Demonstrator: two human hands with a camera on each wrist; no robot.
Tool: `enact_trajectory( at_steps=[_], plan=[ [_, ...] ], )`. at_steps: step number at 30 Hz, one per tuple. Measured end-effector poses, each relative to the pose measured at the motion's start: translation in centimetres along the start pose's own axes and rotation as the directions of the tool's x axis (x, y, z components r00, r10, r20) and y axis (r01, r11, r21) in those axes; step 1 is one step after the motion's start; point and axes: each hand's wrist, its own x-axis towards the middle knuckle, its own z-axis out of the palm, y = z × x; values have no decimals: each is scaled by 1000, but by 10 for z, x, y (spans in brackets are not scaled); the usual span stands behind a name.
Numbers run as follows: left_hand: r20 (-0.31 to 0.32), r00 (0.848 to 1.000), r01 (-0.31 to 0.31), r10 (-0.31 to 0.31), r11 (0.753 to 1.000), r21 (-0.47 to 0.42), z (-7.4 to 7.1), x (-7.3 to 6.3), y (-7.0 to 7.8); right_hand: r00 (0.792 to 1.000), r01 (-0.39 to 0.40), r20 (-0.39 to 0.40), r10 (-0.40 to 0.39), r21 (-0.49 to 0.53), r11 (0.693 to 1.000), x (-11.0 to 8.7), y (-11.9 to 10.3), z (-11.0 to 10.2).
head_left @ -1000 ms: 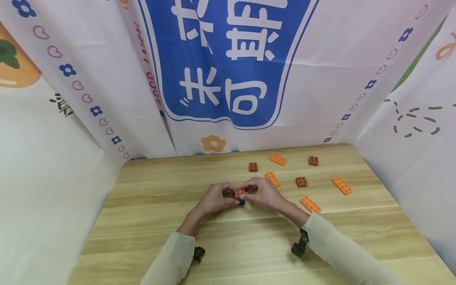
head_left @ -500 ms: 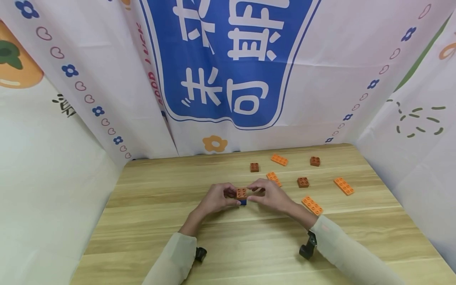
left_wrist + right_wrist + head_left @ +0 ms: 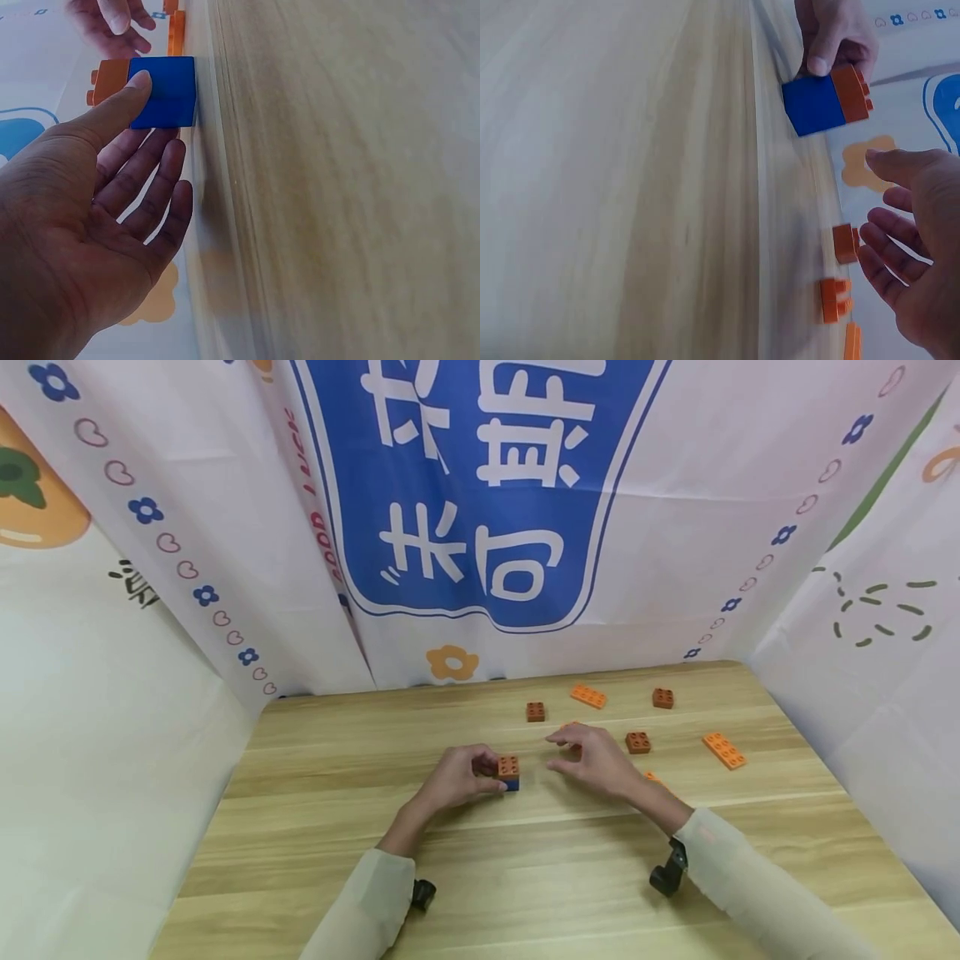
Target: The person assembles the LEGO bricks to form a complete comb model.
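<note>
While you are pinching the little stack (image 3: 826,103) with your left hand (image 3: 460,775), it is standing upright near the middle of the wooden table (image 3: 337,860), with the brown block (image 3: 508,766) sitting right on top of the blue block (image 3: 169,94). Whether its bottom is touching the wood, I am not able to tell. It is looking like hard, smooth plastic, so it is probably feeling light and stiff, a bit slippery, and not easy to break. The bumps on top are making a poor place to hold, I think; the flat sides of the blue block are giving you a better one, with your thumb on one side and your fingers on the other. If you are pulling only the brown block, the two may be coming apart. Your left thumb is pressing the blue block close to where the two blocks are meeting, and your pointer finger is reaching around the far side. Your right hand (image 3: 597,762) is holding nothing: its thumb and fingers are spreading apart in a loose curve, just beside the stack without touching it. Past those fingers, an orange plate (image 3: 572,724) is mostly hiding, and another brown block (image 3: 638,742) is sitting near your knuckles.
</note>
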Motion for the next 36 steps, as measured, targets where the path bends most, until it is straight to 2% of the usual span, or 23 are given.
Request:
enact_trajectory(
  at_steps=[15, 20, 36],
  plan=[
    [0, 1000, 3, -3, 1000, -18, 1, -1, 1, 995, -74, -75, 68, -74, 995, -2, 22, -17],
    [-6, 1000, -17, 17, 1000, -6, 1, -1, 3, 992, -101, -90, 94, -84, 991, -1, 27, -21],
    [-11, 1000, -16, 16, 999, 30, -2, -2, 6, 991, -119, -79, 109, -136, 984, 5, 35, -17]
  ],
)
